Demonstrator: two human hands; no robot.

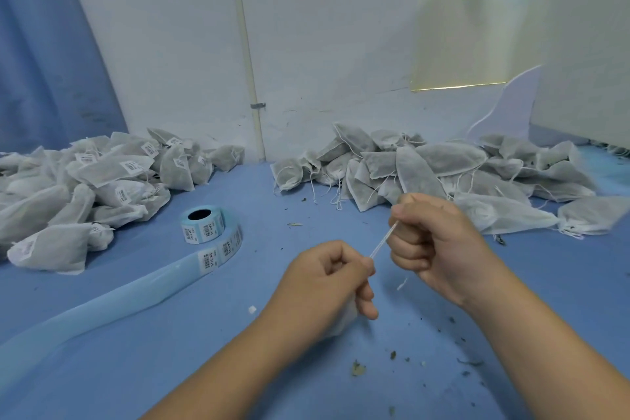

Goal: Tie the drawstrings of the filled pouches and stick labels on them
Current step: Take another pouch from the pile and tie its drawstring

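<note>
My left hand grips a filled white pouch, mostly hidden under its fingers, low in the middle of the blue table. My right hand is a fist pinching the pouch's white drawstring, which runs taut between the two hands. A roll of barcode labels on pale blue backing stands left of centre, its strip trailing toward the lower left.
A heap of labelled pouches lies at the left. A heap of unlabelled pouches with loose strings lies at the back right against the white wall. Bits of dried herb are scattered on the blue tabletop.
</note>
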